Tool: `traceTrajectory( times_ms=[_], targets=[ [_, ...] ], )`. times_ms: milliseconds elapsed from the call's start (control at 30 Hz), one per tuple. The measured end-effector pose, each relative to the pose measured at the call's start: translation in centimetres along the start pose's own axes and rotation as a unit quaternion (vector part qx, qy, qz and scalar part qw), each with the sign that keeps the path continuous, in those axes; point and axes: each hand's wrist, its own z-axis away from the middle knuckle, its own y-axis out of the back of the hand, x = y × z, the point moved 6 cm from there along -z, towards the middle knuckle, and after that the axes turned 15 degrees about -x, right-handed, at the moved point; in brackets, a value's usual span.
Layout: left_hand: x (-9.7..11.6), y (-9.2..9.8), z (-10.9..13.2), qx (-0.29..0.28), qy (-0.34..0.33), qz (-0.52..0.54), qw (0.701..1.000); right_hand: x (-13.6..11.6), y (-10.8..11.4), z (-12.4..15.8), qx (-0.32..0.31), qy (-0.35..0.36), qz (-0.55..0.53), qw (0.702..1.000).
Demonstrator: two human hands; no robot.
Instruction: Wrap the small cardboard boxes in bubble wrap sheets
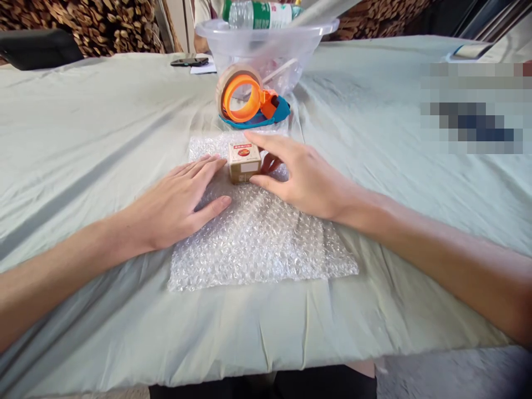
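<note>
On the left half of the desk (83, 138), which is draped in a pale green cloth, the left hand (178, 205) lies palm down on the near-left part of a sheet of bubble wrap (257, 244). Its grip is wide and flat, and it holds nothing. Its fingertips stop just short of a small cardboard box (244, 162). The box stands upright on the far end of the sheet, between the two hands. Beyond the box, off the wrap, an orange and blue tape dispenser (249, 102) rests on the cloth. A clear plastic bowl (266, 41) stands behind it, and a dark phone (189, 61) lies to the bowl's left. To the right, the right hand (307, 180) closes its grip on the box, forefinger along the far top edge and thumb against the near right side.
</note>
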Motion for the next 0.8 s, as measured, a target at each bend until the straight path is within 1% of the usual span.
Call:
traceTrajectory(
  times_ms=[67,133,267,367,467,600,700,800],
  targets=[
    [0.0,0.0,0.0,0.006,-0.001,0.003,1.0,0.0,-0.2,0.0,0.0,-0.016,0.016,1.0],
    [0.2,0.0,0.0,0.016,-0.014,-0.005,1.0,0.0,-0.1,0.1,0.014,-0.024,-0.01,1.0],
    [0.5,0.1,0.0,0.032,-0.05,-0.009,0.998,-0.2,-0.2,-0.2,0.044,0.008,-0.081,0.996],
    [0.1,0.1,0.1,0.04,-0.039,0.031,0.998,0.2,-0.5,-0.4,0.042,0.017,-0.112,0.993],
    [-0.4,0.1,0.3,0.051,-0.026,0.062,0.996,0.5,-0.6,-0.5,0.015,0.01,-0.08,0.997],
    [-0.4,-0.2,0.1,0.011,-0.016,0.046,0.999,0.6,-0.5,-0.3,0.005,0.023,-0.062,0.998],
    [-0.2,0.0,0.0,0.007,-0.022,0.037,0.999,0.9,-0.7,-0.2,-0.002,-0.002,-0.047,0.999],
    [-0.1,-0.1,-0.1,-0.012,-0.021,0.029,0.999,0.8,-1.0,-0.3,-0.018,-0.034,0.024,0.999]
  ],
)
